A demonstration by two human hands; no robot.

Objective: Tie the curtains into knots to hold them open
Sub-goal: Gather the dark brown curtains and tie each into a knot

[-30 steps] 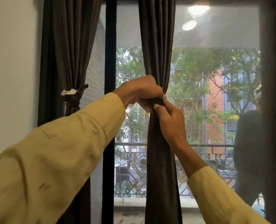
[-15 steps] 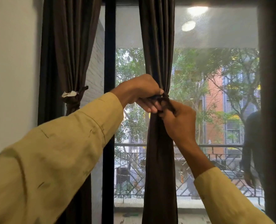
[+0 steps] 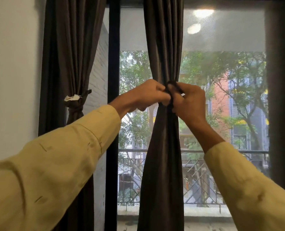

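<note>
The middle curtain hung vertically, cinched at its waist; the left hand gripped the tie from the left, fingers curled; the right hand pinched it from the right; tightening likely meant pulling sideways, apart.

No legible text, label, brand or number in view.

- White scrap on the left curtain: no print can be made out.
- Yellow patches on the building beyond the glass are too blurred to tell any lettering.
</note>
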